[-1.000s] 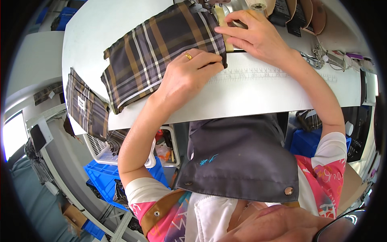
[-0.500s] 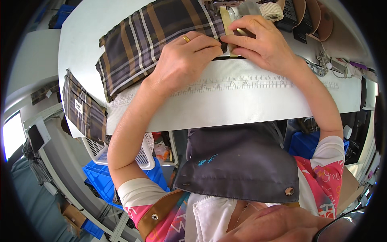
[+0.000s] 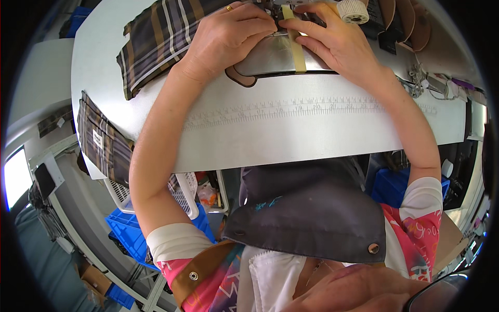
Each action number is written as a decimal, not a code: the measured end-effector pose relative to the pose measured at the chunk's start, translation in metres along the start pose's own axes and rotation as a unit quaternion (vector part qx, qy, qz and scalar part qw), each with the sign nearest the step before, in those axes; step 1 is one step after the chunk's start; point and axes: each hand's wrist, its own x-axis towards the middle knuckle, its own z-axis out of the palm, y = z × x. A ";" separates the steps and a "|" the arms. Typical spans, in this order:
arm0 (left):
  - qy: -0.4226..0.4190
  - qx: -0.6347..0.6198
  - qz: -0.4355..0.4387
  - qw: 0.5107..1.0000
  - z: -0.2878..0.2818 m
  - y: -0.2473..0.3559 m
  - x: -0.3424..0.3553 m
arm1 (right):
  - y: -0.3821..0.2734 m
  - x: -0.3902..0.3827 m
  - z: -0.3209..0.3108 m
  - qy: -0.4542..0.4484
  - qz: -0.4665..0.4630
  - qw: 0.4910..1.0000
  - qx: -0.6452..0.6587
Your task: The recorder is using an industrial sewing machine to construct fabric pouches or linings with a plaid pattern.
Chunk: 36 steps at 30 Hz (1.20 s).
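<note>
A plaid fabric piece (image 3: 166, 31), dark with brown and white stripes, lies across the upper left of the white table. Its right end reaches the sewing machine's needle area (image 3: 289, 4) at the top edge. My left hand (image 3: 223, 39) is closed on the fabric's near edge, thumb and fingers pinched just left of the needle. Over the metal machine bed (image 3: 265, 57), my right hand (image 3: 338, 41) has its fingers apart. Its fingertips rest beside a strip of yellow tape (image 3: 297, 52) on the bed, close to the fabric's end.
A ruler scale (image 3: 280, 110) runs along the white table (image 3: 260, 145). Another plaid piece with a white label (image 3: 106, 140) hangs over the table's left edge. Below it are a white basket (image 3: 189, 192) and a blue crate (image 3: 130, 234). The machine's white knob (image 3: 353, 10) is beside my right hand.
Both hands have moved up toward the needle, and the plaid fabric has slid away from me with them. More of the metal bed and yellow tape now shows.
</note>
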 end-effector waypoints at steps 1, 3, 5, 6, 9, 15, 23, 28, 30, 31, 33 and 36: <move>-0.003 0.004 0.002 1.000 0.000 0.000 0.001 | 0.000 0.001 0.001 -0.003 0.003 1.000 -0.007; -0.010 0.019 0.007 1.000 -0.001 0.002 0.000 | 0.004 -0.001 0.005 0.005 0.013 1.000 -0.012; -0.016 0.025 0.017 0.999 -0.002 0.003 -0.001 | 0.011 -0.006 0.013 0.026 0.026 0.999 -0.008; -0.020 0.028 0.008 0.999 -0.002 0.004 -0.002 | 0.011 -0.005 0.012 0.019 0.009 1.000 0.019; -0.029 0.022 -0.016 0.999 -0.004 0.005 -0.008 | 0.008 -0.003 0.008 0.011 -0.023 0.998 0.057; -0.028 -0.023 -0.042 0.998 -0.004 0.001 -0.011 | 0.005 -0.007 0.009 0.007 0.014 0.999 0.052; -0.021 -0.005 -0.038 0.999 -0.001 -0.003 -0.007 | 0.006 -0.005 0.011 0.027 0.008 1.000 0.004; -0.034 0.002 -0.067 0.997 -0.003 -0.002 -0.001 | 0.009 -0.004 0.012 0.025 0.018 1.000 -0.002; -0.034 0.001 -0.064 0.997 -0.003 -0.004 -0.001 | 0.009 -0.006 0.014 0.013 0.052 0.998 0.014; -0.033 -0.001 -0.057 0.998 -0.003 -0.005 -0.001 | 0.008 -0.006 0.014 0.008 0.058 0.998 0.012; -0.027 0.004 -0.047 0.999 -0.002 -0.007 0.000 | 0.009 -0.005 0.014 0.007 0.058 0.998 0.006; -0.019 0.011 -0.051 0.998 -0.001 -0.009 -0.001 | 0.007 -0.002 0.011 0.007 0.035 0.999 -0.035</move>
